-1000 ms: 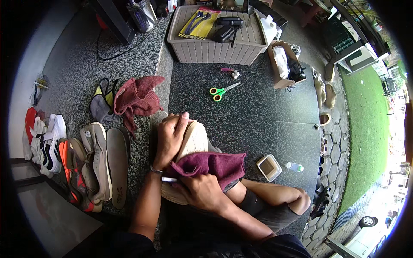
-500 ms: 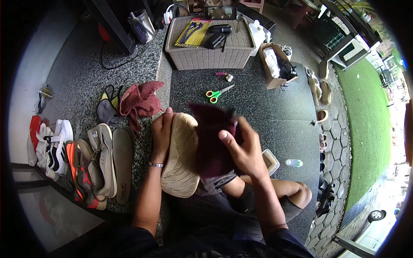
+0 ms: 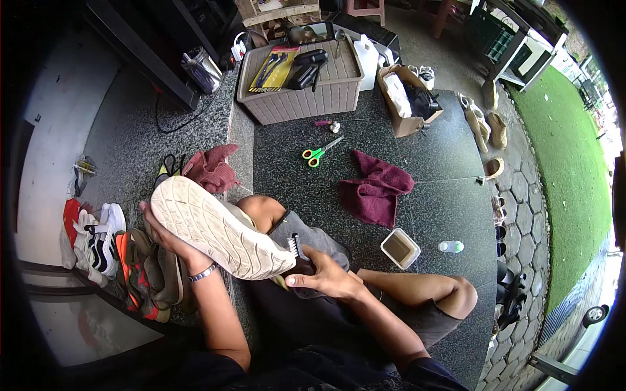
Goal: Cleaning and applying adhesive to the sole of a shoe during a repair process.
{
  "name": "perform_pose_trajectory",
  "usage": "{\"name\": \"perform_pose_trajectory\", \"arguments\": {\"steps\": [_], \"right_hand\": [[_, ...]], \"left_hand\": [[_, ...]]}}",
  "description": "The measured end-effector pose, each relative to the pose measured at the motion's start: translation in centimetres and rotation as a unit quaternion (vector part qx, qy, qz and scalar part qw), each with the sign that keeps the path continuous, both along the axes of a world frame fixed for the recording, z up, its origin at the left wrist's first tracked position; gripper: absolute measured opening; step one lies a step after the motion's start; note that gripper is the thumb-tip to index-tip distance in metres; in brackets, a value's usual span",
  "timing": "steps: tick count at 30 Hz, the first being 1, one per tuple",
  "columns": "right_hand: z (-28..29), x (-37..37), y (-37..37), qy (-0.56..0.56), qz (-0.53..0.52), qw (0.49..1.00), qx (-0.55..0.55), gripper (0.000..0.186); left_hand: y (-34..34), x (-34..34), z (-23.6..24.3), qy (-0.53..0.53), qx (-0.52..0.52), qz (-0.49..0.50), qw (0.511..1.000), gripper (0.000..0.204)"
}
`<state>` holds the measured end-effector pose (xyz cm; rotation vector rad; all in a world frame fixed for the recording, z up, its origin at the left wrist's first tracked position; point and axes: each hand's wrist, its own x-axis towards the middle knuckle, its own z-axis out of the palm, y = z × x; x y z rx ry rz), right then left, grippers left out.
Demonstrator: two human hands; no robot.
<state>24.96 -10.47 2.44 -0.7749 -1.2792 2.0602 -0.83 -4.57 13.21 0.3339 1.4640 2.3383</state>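
A shoe (image 3: 215, 228) is tilted across my lap with its cream, wavy-grooved sole turned up. My left hand (image 3: 163, 236) grips it from the left side, fingers partly hidden beneath it. In my right hand (image 3: 329, 275) is a small dark brush (image 3: 297, 247) with white bristles, held close to the lower right end of the sole. Whether the bristles touch the sole I cannot tell. A maroon cloth (image 3: 377, 187) lies crumpled on the dark stone floor beyond my right hand. Nearer stands a plastic tub (image 3: 400, 249) of murky liquid, beside a small bottle (image 3: 450, 246).
Scissors (image 3: 314, 156) with green and orange handles lie ahead, before a grey lidded bin (image 3: 300, 101) bearing tools. A cardboard box (image 3: 407, 104) stands right of it. Several shoes (image 3: 107, 238) line the left side, near a reddish cloth (image 3: 212, 169). More shoes (image 3: 497, 130) sit along the right edge.
The maroon cloth has left my right hand and lies on the floor. My right hand now holds the brush. The shoe has tilted, its far end swinging left.
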Motion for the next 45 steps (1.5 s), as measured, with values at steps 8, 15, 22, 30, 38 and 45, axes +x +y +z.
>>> {"name": "perform_pose_trajectory", "arguments": {"steps": [8, 15, 22, 30, 38, 45], "right_hand": [[0.1, 2.3, -0.2, 0.198, -0.079, 0.965, -0.155, 0.039], [1.6, 7.5, 1.8, 0.197, -0.028, 0.973, -0.116, 0.034], [0.1, 6.3, 0.9, 0.267, 0.015, 0.925, -0.271, 0.033], [-0.4, 5.6, 3.1, -0.149, -0.183, 0.970, 0.056, 0.030], [0.6, 10.6, 1.9, -0.376, -0.228, 0.864, 0.244, 0.027], [-2.0, 20.8, -2.5, -0.584, -0.168, 0.770, 0.195, 0.024]], "left_hand": [[-3.2, 2.3, -1.7, 0.018, -0.028, -0.072, 0.997, 0.061], [-10.1, -2.9, -0.6, 0.506, -0.255, -0.293, 0.770, 0.081], [-12.5, 4.8, 2.0, 0.582, -0.344, -0.548, 0.493, 0.118], [-14.7, 4.8, 0.0, 0.621, -0.454, -0.281, 0.574, 0.110], [-17.2, 4.7, -4.3, 0.512, -0.442, -0.331, 0.658, 0.117], [-15.8, 5.9, -5.2, 0.612, -0.392, -0.337, 0.599, 0.108]]}}
